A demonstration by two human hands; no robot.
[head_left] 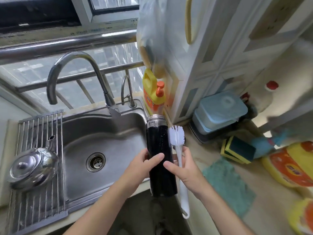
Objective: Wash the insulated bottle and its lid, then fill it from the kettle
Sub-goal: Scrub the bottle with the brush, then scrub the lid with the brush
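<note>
The black insulated bottle (160, 160) stands upright over the sink's right edge, its steel neck open with no lid on it. My left hand (142, 162) grips the bottle's middle from the left, thumb across the front. My right hand (183, 168) holds the handle of a white bottle brush (177, 138), whose bristle head sits beside the bottle's upper right; that thumb touches the bottle. A shiny steel kettle (33, 167) rests on the roll-up drying rack (39, 197) at the left. The lid is not in view.
The steel sink (101, 143) with its drain lies at centre, a tall curved tap (74, 65) behind it. A yellow detergent bottle (153, 94) stands at the sink's back right. On the right counter are a blue lidded box (220, 111), sponges (237, 150), a teal cloth (228, 185) and yellow packs (291, 168).
</note>
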